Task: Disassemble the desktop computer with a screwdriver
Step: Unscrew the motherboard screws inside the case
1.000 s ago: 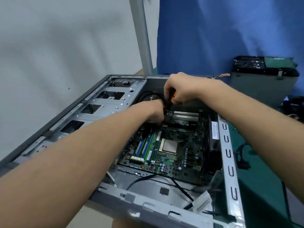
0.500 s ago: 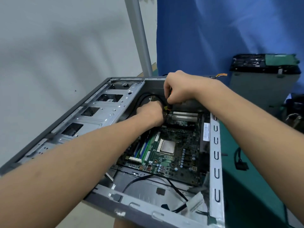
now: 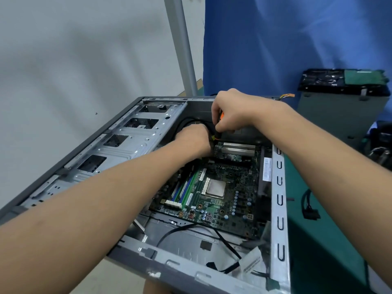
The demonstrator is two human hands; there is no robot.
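Clamping the orange-and-black screwdriver (image 3: 218,134) upright at frame centre, right grip (image 3: 233,112) sits inside the open computer case (image 3: 279,211), above the motherboard (image 3: 224,200); left grip (image 3: 192,139) beside the tip, fingers hidden, cannot tell.

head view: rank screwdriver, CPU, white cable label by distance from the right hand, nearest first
1. screwdriver: gripped by the right hand, at the far end of the case.
2. CPU: middle of the case, closer to the camera.
3. white cable label: near end of the case, by the camera-side wall.
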